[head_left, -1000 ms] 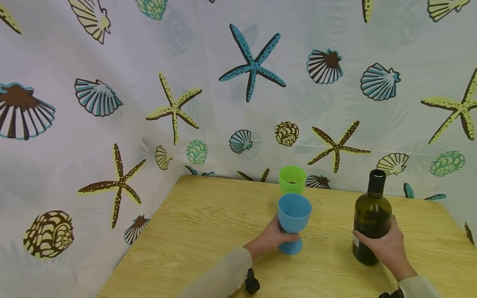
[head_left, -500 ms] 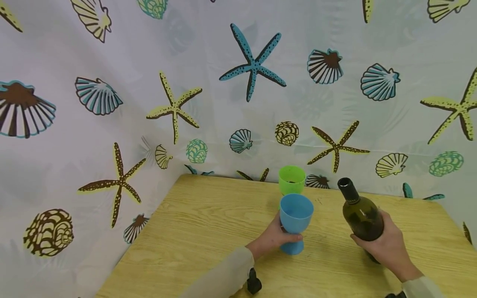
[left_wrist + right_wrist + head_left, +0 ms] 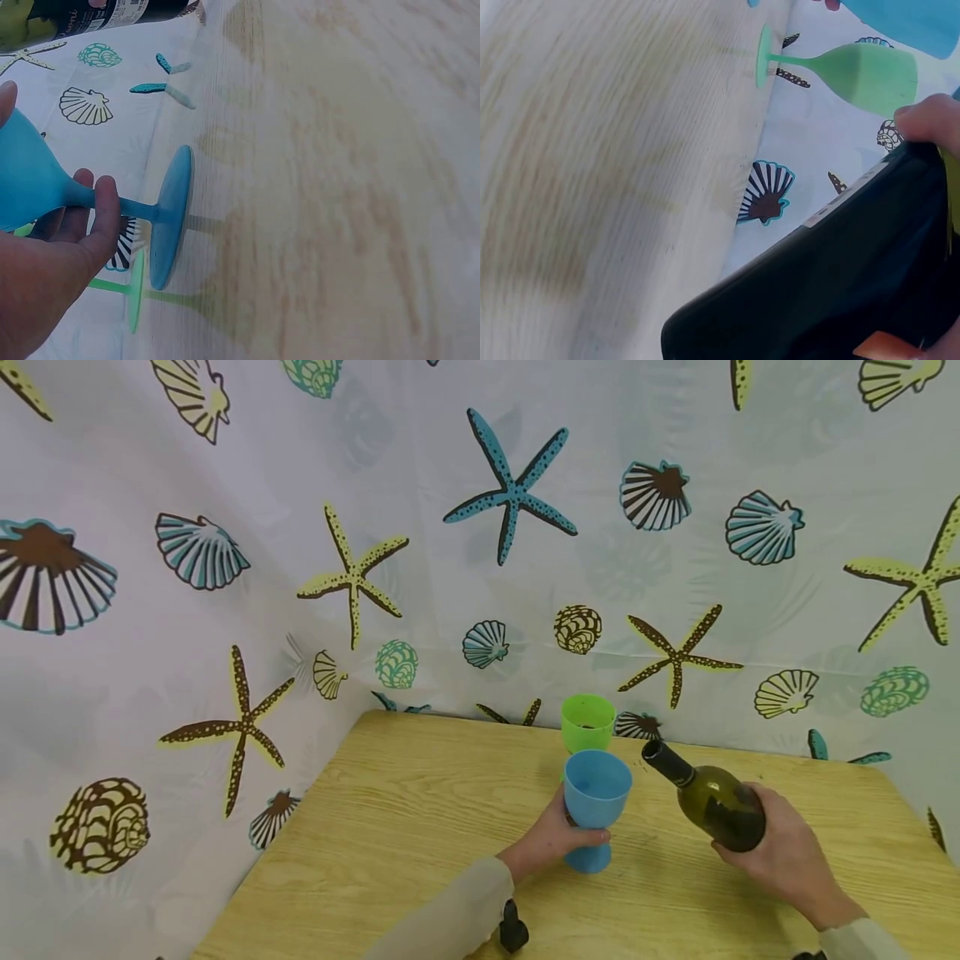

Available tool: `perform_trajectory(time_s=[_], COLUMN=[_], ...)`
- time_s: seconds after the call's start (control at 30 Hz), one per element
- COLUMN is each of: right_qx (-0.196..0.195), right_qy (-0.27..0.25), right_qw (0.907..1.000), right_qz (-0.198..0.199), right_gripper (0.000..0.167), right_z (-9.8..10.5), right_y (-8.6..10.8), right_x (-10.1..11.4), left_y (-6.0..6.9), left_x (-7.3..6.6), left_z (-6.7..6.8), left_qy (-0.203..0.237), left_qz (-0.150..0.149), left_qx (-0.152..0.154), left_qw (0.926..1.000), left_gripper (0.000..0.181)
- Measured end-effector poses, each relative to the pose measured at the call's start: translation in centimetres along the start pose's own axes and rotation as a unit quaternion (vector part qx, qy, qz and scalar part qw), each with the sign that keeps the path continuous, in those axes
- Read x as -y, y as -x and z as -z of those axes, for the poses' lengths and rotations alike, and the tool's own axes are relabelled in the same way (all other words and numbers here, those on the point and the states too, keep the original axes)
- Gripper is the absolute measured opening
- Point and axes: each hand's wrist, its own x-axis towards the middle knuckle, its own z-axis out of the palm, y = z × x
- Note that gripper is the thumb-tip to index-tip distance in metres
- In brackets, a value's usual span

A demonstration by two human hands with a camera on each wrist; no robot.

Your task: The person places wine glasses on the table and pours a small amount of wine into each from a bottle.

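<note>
My left hand grips a blue plastic goblet around its stem, just under the bowl; the cup stands upright. In the left wrist view the fingers curl round the stem above the round foot. A dark green glass wine bottle is held around its body by my right hand. It leans left, its open mouth close to the right side of the blue goblet's rim, apparently apart from it. The bottle's base is raised off the table. Most of its label is hidden.
Right behind the blue goblet stands a lime green goblet, partly covered by it. Both are on a wood-grain table. A white curtain printed with starfish and shells hangs along the back and left edges.
The bottle has gone from upright to strongly tilted, its mouth swinging left and down towards the blue goblet, and its base has lifted. My left hand and the goblet have barely moved.
</note>
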Motion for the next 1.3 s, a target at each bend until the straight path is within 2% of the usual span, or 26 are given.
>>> perform_trajectory(time_s=[0.23, 0.47, 0.57, 0.8, 0.93, 1.07, 1.3], right_qx=[-0.001, 0.006, 0.007, 0.012, 0.023, 0.029, 0.029], right_qy=[0.058, 0.082, 0.086, 0.106, 0.126, 0.145, 0.168], right_qw=[0.9961, 0.9913, 0.9892, 0.9851, 0.9818, 0.9793, 0.9756], right_qz=[0.066, 0.103, 0.119, 0.135, 0.140, 0.138, 0.139], right_gripper=[0.087, 0.087, 0.096, 0.102, 0.100, 0.091, 0.094], right_z=[0.5, 0.8, 0.9, 1.3, 1.5, 1.7, 1.9], right_y=[-0.1, -0.3, -0.4, -0.5, -0.7, -0.9, -1.3], right_x=[-0.3, -0.7, -0.9, -1.0, -1.0, -0.8, -0.7], left_y=[0.1, 0.0, -0.1, 0.0, 0.1, 0.1, 0.1], left_x=[-0.1, -0.3, -0.3, -0.1, -0.1, -0.1, 0.0], left_z=[-0.1, -0.1, -0.1, -0.2, -0.2, -0.2, -0.1], left_qy=[-0.001, -0.001, -0.001, 0.002, 0.002, 0.002, 0.005], left_qz=[0.005, 0.000, -0.002, -0.007, -0.009, -0.007, -0.012], left_qx=[-0.008, -0.007, -0.008, -0.014, -0.015, -0.013, -0.004], left_qw=[1.0000, 1.0000, 1.0000, 0.9999, 0.9998, 0.9999, 0.9999], left_gripper=[0.085, 0.084, 0.084, 0.086, 0.085, 0.084, 0.084])
